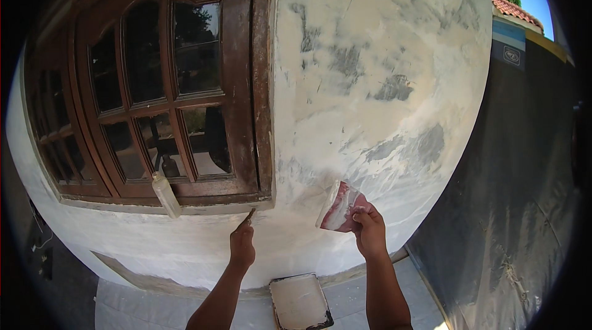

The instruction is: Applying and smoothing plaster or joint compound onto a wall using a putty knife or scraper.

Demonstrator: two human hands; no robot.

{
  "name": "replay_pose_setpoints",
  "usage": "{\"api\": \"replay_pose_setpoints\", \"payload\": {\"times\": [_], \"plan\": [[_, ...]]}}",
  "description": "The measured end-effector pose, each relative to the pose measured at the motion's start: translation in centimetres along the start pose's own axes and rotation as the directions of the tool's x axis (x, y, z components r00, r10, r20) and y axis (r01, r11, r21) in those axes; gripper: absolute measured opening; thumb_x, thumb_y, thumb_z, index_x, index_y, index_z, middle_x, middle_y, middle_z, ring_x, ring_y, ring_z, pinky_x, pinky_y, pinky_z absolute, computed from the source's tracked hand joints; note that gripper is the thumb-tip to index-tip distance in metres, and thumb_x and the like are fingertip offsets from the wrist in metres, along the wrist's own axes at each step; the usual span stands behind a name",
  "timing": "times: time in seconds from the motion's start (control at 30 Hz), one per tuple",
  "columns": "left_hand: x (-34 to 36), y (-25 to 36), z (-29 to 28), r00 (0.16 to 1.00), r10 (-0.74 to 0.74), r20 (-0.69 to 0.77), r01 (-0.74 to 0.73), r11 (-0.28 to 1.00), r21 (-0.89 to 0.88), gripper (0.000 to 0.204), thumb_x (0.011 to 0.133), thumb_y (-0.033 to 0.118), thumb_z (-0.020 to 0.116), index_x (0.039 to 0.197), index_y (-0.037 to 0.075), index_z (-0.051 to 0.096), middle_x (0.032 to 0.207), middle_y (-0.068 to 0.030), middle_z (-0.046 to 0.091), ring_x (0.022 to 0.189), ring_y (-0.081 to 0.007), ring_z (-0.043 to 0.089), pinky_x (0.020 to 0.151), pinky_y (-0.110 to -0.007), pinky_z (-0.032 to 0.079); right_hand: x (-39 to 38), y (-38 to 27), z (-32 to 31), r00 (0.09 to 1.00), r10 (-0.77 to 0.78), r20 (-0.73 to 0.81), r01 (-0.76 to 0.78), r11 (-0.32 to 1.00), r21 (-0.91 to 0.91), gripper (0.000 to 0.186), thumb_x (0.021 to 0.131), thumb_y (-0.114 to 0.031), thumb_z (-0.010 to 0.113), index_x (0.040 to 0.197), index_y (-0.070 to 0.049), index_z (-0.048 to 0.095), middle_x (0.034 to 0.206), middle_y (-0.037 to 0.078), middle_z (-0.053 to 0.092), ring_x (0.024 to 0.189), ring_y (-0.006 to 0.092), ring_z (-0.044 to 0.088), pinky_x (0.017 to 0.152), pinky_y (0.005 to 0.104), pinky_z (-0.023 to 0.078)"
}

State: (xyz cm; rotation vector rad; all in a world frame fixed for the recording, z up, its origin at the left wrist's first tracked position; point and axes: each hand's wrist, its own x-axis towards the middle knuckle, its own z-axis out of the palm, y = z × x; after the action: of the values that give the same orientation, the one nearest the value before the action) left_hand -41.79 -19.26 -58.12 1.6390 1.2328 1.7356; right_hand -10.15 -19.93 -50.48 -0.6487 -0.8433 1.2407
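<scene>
The right grip [370, 231] is closed on the red-and-white spreader [339, 208], which lies to its upper left, before the wall [431, 83]. The left grip [242, 247], farther from the spreader, clamps a thin brown tool [251, 214].

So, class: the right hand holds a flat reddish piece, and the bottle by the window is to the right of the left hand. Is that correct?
Not quite: the head view shows the bottle by the window to the left of the left hand. The right hand does hold the flat reddish piece.
</scene>
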Motion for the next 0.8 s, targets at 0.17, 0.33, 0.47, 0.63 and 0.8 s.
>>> {"api": "replay_pose_setpoints", "payload": {"times": [0.17, 0.33, 0.47, 0.63, 0.8], "plan": [[14.2, 15.2, -1.3, 0.808, 0.562, 0.175, -0.588, 0.762, 0.27, 0.041, 0.097, 0.01, 0.047, 0.135, -0.003, 0.056, 0.144, -0.0195, 0.053, 0.138, -0.0325, 0.048, 0.114, -0.038, 0.037, 5.3, -13.1, 10.9, 0.896, -0.348, 0.276, 0.419, 0.868, -0.267, 0.026, 0.088, 0.003, 0.052, 0.11, 0.006, 0.064, 0.096, 0.008, 0.07, 0.082, 0.0118, 0.066, 0.078, 0.0276, 0.053], [22.7, 24.4, -1.0, 0.596, 0.746, 0.296, -0.736, 0.361, 0.572, 0.042, 0.09, 0.003, 0.053, 0.132, -0.001, 0.059, 0.143, -0.0178, 0.054, 0.136, -0.034, 0.048, 0.113, -0.04, 0.039, 7.0, -20.1, 17.4, 0.657, -0.643, 0.393, 0.685, 0.292, -0.667, 0.028, 0.088, -0.004, 0.053, 0.112, -0.001, 0.067, 0.077, 0.011, 0.07, 0.064, 0.0189, 0.064, 0.064, 0.0332, 0.05], [26.1, 27.2, -1.3, 0.399, 0.797, 0.453, -0.739, -0.014, 0.674, 0.056, 0.079, -0.005, 0.057, 0.135, 0.002, 0.055, 0.136, -0.017, 0.058, 0.129, -0.0359, 0.052, 0.108, -0.043, 0.045, 7.9, -20.0, 19.8, 0.554, -0.682, 0.478, 0.661, 0.011, -0.75, 0.026, 0.088, -0.002, 0.055, 0.111, -0.006, 0.067, 0.091, 0.011, 0.071, 0.073, 0.0219, 0.067, 0.065, 0.0334, 0.051], [28.1, 26.3, -2.1, 0.373, 0.794, 0.479, -0.785, -0.005, 0.619, 0.056, 0.074, -0.002, 0.064, 0.13, 0.0, 0.053, 0.122, -0.0164, 0.063, 0.116, -0.0338, 0.059, 0.097, -0.041, 0.052, 10.7, -17.9, 20.5, 0.138, -0.718, 0.682, 0.661, -0.446, -0.604, 0.024, 0.083, -0.002, 0.061, 0.107, -0.004, 0.06, 0.097, 0.012, 0.069, 0.093, 0.0299, 0.066, 0.081, 0.0407, 0.055], [29.7, 25.3, -2.0, 0.295, 0.853, 0.431, -0.799, -0.028, 0.601, 0.056, 0.072, -0.003, 0.064, 0.128, 0.0, 0.054, 0.112, -0.0166, 0.066, 0.107, -0.0343, 0.063, 0.088, -0.04, 0.056, 13.7, -15.9, 19.8, -0.084, -0.671, 0.737, 0.576, -0.636, -0.514, 0.032, 0.083, -0.003, 0.06, 0.115, 0.002, 0.06, 0.11, 0.017, 0.068, 0.104, 0.0338, 0.066, 0.094, 0.0417, 0.053]]}}
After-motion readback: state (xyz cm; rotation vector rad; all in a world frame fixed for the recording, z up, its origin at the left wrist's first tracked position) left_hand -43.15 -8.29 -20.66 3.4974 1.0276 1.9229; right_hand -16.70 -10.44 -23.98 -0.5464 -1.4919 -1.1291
